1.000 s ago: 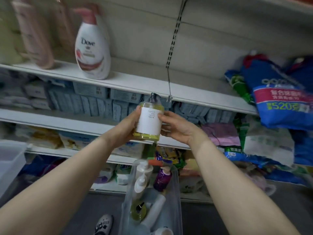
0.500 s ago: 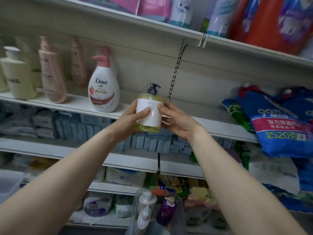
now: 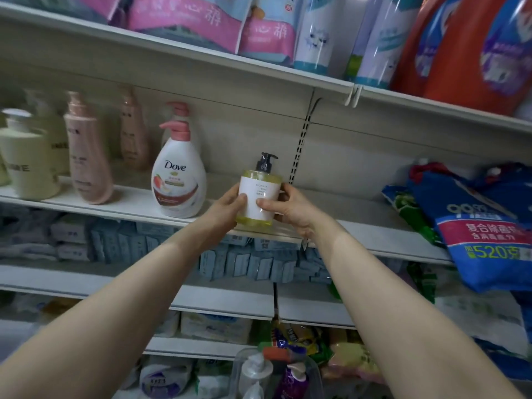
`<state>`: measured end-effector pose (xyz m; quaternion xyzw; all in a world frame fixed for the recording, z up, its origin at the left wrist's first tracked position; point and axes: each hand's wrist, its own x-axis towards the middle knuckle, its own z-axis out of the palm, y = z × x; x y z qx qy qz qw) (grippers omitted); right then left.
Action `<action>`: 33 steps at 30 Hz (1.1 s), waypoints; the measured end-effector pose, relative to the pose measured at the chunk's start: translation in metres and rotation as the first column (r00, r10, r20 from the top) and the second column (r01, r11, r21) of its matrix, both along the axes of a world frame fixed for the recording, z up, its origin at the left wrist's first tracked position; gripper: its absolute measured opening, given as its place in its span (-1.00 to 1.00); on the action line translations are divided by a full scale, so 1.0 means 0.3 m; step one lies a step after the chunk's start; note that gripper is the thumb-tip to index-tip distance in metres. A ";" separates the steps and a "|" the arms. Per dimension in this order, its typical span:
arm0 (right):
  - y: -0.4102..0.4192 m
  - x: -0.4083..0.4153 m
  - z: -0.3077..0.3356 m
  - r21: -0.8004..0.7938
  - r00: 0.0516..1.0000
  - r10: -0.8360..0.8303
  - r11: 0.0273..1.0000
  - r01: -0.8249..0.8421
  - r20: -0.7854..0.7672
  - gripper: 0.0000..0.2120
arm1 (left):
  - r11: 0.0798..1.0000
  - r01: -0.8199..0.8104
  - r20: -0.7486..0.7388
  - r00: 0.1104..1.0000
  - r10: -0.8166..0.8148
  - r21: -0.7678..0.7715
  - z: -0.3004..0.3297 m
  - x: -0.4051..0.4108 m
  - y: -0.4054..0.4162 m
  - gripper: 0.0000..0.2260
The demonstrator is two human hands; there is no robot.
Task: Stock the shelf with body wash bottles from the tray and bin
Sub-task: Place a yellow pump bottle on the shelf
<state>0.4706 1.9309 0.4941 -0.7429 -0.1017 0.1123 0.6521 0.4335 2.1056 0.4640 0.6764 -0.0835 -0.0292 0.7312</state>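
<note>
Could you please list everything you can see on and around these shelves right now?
Yellow pump bottle: one, black pump, white label, held at the shelf edge.
Dove bottle: one, white with pink pump, left of it on the same shelf.
Pink bottles: at least two, further left.
Cream bottle: one, far left.
Blue bag: one, right end of shelf.
Pink packs: several, top shelf.
Clear bin: one, below, holding bottles.
Left hand: grips the yellow bottle.
Right hand: grips it too.

I hold the pump bottle [image 3: 258,197] between left hand [image 3: 227,207] and right hand [image 3: 289,210] at the shelf [image 3: 129,204] front edge; Dove bottle [image 3: 178,180] at nine o'clock, bag [image 3: 486,226] at three.
</note>
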 end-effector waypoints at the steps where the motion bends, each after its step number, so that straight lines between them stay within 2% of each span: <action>1: 0.007 0.014 -0.004 -0.002 1.000 -0.011 1.000 0.011 0.005 -0.47 | 0.999 -0.032 0.018 0.999 0.032 0.040 -0.010 0.014 0.004 -0.62; 4: 0.029 0.058 -0.018 -0.030 0.998 -0.045 0.999 0.046 0.032 -0.34 | 0.976 -0.134 0.026 0.991 0.132 0.173 -0.040 0.054 0.018 -0.52; 8: 0.053 0.121 -0.037 -0.046 0.997 -0.059 0.997 0.061 0.047 -0.24 | 0.962 -0.157 0.038 0.988 0.152 0.222 -0.080 0.099 0.031 -0.35; 14: 0.091 0.207 -0.060 -0.085 0.988 -0.093 0.991 0.103 0.121 -0.21 | 0.920 -0.287 0.132 0.956 0.260 0.267 -0.097 0.180 0.021 -0.42; 19: 0.121 0.276 -0.078 -0.116 0.977 -0.124 0.982 0.146 0.174 -0.26 | 0.889 -0.380 0.090 0.925 0.370 0.255 -0.107 0.260 0.022 -0.39; 22: 0.136 0.326 -0.099 -0.104 0.979 -0.131 0.983 0.148 0.157 -0.28 | 0.867 -0.403 0.112 0.915 0.388 0.292 -0.111 0.310 0.022 -0.46; 28: 0.187 0.438 -0.138 -0.209 0.964 -0.187 0.951 0.226 0.189 -0.05 | 0.789 -0.501 0.153 0.864 0.480 0.355 -0.129 0.426 0.013 -0.52; 31: 0.203 0.477 -0.140 -0.216 0.962 -0.182 0.950 0.225 0.202 -0.18 | 0.734 -0.538 0.195 0.841 0.506 0.414 -0.158 0.506 0.022 -0.64; 33: 0.206 0.496 -0.144 -0.214 0.962 -0.197 0.948 0.236 0.188 -0.21 | 0.736 -0.608 0.169 0.792 0.586 0.298 -0.166 0.554 0.030 -0.62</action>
